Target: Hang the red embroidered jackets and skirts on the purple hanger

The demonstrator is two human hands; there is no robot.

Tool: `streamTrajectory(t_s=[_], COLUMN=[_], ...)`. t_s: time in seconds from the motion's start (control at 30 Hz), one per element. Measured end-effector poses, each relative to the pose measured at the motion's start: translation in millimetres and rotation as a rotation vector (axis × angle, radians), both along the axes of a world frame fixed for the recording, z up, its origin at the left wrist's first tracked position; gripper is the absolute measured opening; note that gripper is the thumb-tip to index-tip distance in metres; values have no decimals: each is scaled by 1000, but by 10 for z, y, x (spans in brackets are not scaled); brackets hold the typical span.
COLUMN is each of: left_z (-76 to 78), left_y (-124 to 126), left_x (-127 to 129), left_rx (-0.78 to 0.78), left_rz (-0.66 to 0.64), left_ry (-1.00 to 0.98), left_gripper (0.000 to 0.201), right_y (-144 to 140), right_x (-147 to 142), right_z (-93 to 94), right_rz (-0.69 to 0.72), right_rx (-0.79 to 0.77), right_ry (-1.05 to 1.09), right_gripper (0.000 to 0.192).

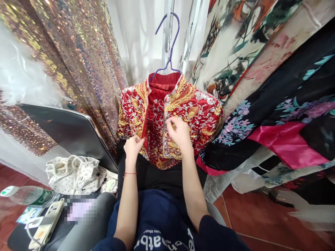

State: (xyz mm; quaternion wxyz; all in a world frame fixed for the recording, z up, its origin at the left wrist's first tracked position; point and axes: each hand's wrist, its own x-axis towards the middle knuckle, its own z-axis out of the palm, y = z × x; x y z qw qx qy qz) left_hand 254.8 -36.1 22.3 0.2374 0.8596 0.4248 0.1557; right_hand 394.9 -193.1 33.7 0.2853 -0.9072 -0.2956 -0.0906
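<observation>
A red jacket (pixel 195 101) with gold and silver embroidery hangs on a purple wire hanger (pixel 171 52) in front of me. Its front stands open, with the red lining and a small label showing inside the collar. My left hand (pixel 133 144) pinches the front edge of the jacket on the left side, low down. Closed at the opposite front edge, about mid-height, is my right hand (pixel 177 129), its thumb and fingertips pinching that edge. The jacket's lower hem rests by a black surface over my lap.
Sequined cloth (pixel 86 52) hangs at the left, beside a dark laptop-like panel (pixel 70 129). Below it lie a white dotted cloth (pixel 75 174), a plastic bottle (pixel 28 196) and a power strip (pixel 48 223). Floral garments (pixel 235 118) hang close on the right.
</observation>
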Motion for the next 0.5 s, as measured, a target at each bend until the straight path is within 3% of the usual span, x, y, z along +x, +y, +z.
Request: streamTrajectory(t_s=[0.13, 0.23, 0.33, 0.4, 0.5], left_z=[441, 664, 780, 822, 880], left_y=[40, 63, 56, 48, 93], left_x=[-20, 89, 175, 154, 21], left_rx=[111, 37, -75, -99, -220], left_rz=[11, -17, -136, -203, -175], left_ry=[-67, -142, -226, -280, -425], left_gripper=[30, 24, 29, 22, 27], right_y=[-21, 60, 166, 205, 204], right_x=[380, 577, 593, 558, 525], right_z=[860, 1381, 1505, 1442, 1341], right_rz=[-46, -141, -179, -193, -189], right_rx=[181, 221, 200, 188, 206], right_ry=[-395, -571, -578, -558, -552], right_gripper=[49, 53, 53, 52, 52])
